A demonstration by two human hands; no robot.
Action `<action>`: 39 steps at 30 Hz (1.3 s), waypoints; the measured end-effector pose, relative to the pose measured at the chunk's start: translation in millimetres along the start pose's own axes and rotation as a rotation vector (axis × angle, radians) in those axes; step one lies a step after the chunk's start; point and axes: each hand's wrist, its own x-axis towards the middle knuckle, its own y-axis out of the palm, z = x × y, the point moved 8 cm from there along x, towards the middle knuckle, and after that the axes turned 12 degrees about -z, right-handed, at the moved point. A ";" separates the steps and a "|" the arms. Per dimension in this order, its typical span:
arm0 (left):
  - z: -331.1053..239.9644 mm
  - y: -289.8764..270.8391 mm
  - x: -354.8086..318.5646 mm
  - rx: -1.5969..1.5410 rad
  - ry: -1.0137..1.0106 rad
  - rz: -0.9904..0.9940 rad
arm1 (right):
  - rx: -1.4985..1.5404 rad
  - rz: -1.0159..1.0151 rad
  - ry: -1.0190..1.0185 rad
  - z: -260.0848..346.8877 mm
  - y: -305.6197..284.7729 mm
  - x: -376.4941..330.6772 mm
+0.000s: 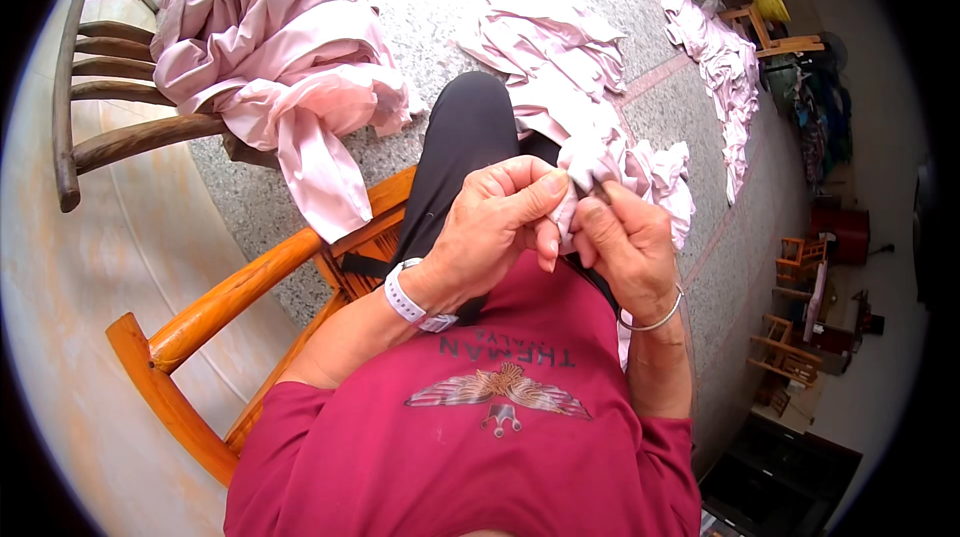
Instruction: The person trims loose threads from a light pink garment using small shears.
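Pale pink cloth (pixel 590 142) bunches up between my two hands above my lap, and the rest of it trails over my knee to the floor. My left hand (pixel 495 217) pinches one part of it between thumb and fingers; a watch with a white strap is on that wrist. Close beside it, my right hand (pixel 630 242) has thumb and forefinger pressed together at the cloth. A small dark bit shows at those fingertips, too small to make out. A thin bangle circles the right wrist.
On the left, a dark wooden chair (pixel 125 67) bears a large heap of pink cloth (pixel 280 47). The orange wooden chair (pixel 235 287) under me has an armrest on my left. More pink cloth (pixel 720 67) lies along the speckled floor (pixel 690 312). Small wooden chairs (pixel 790 347) stand at the right.
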 end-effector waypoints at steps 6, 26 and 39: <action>-17.7 -7.9 2.7 0.048 0.120 -0.106 | -0.150 -0.171 -0.205 6.2 -21.6 -9.8; -14.4 26.3 0.7 0.914 0.728 0.103 | -0.150 -0.383 -0.298 -1.9 -71.0 -16.2; -64.4 60.6 -63.7 0.411 0.800 0.151 | 0.077 -0.224 -0.578 117.9 -20.2 -46.1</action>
